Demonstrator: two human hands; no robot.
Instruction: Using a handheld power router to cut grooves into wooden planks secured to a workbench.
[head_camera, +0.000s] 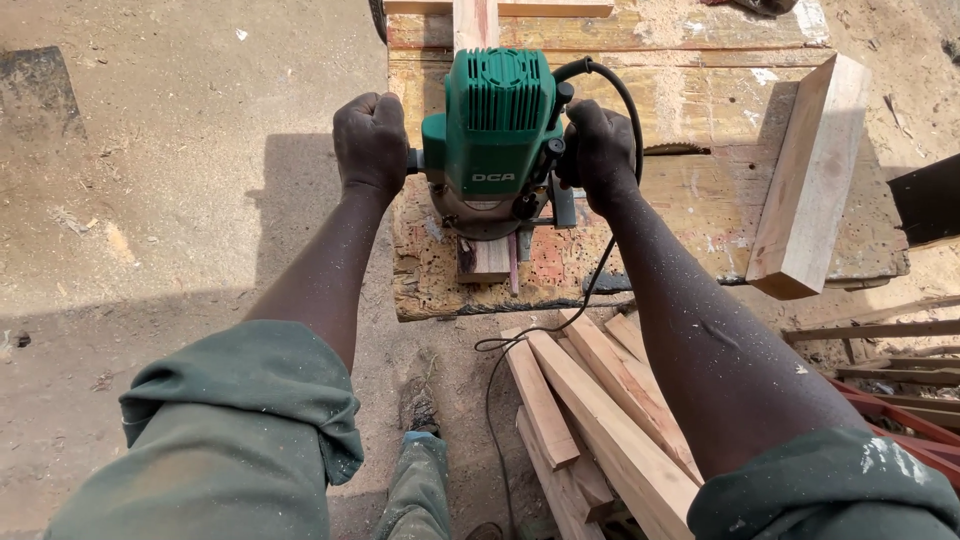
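We grip a green router (492, 130) by its side handles, left hand (371, 143) and right hand (597, 152) both clenched tight, the tool between them. It sits on a narrow strip (487, 260) atop a worn bench (700, 200). A thick block (808, 175) lies to the right; wooden slats (590, 410) are stacked below.

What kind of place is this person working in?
Probably an open-air carpentry yard: a green electric router gripped on a worn workbench, cut wooden battens stacked below, and sawdust-strewn sandy ground.
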